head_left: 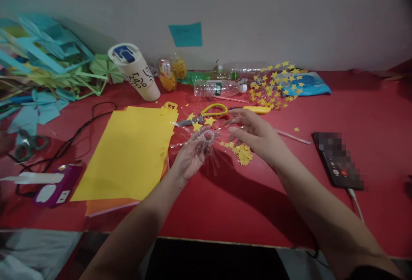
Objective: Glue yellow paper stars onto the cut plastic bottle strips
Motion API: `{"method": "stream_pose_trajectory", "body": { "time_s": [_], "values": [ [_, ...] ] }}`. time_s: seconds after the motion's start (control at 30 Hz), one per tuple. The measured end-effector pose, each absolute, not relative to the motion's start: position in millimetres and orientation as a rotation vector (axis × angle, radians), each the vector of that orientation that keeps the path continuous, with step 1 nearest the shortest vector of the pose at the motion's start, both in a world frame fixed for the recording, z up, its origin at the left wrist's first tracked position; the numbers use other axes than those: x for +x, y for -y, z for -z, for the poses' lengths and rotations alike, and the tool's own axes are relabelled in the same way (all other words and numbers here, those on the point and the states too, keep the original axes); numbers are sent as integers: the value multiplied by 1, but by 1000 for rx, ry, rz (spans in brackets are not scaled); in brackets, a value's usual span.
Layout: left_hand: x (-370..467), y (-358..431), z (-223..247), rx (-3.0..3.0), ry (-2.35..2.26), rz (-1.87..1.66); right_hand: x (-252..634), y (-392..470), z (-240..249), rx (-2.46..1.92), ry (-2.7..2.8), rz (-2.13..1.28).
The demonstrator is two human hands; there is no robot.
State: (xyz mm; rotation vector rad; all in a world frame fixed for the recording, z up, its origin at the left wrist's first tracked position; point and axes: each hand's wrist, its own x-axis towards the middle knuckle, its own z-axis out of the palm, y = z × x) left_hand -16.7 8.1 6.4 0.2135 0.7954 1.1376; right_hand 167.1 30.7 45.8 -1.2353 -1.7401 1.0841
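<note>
My left hand [193,155] is closed around the neck of a cut clear plastic bottle [207,135], its round opening facing up. Thin transparent strips splay out from that neck, and yellow paper stars [210,121] show at the strips on its far side. Just to the right, my right hand [247,126] is beside the strips, with its thumb and fingers apart; whether a fingertip touches a strip is unclear. A small pile of yellow stars [243,155] lies on the table below it. Beyond the hands are yellow-handled scissors [215,109] and a yellow cutter [257,109].
Yellow paper sheets [125,155] lie left on the red table [225,215]. A white tumbler [138,74], a clear bottle [219,88] and a star-covered piece [275,86] stand or lie behind. A phone [336,160] is at right; a purple box [59,185] and cables are at left.
</note>
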Motion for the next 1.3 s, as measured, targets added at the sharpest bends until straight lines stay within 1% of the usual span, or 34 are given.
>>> {"method": "stream_pose_trajectory", "body": {
  "time_s": [0.07, 0.2, 0.37, 0.67, 0.87, 1.0, 1.13, 1.3],
  "values": [
    [-17, -9, -9, 241, -784, -1133, 162, -33, -44, -1220, 1630, -1170],
    [-16, -11, -12, 300, -789, -1144, 153, -37, -40, -1180, 1556, -1103],
    [-28, -8, -6, 395, -865, -1127, 146, -41, -32, -1165, 1648, -940],
    [-86, 14, 13, 666, -905, -935, 136, -40, 6, -1246, 1774, -842],
    [-94, 19, 10, 821, -1116, -914, 132, -39, 24, -1304, 1861, -754],
    [-94, 16, 8, 971, -1318, -910, 136, -35, 18, -1323, 1927, -699],
    [-95, 15, 6, 1055, -1400, -892, 155, -32, 1, -1342, 1949, -606],
    [-94, 16, 0, 1085, -1467, -862, 192, -30, -6, -1457, 2072, -273]
  ]
}}
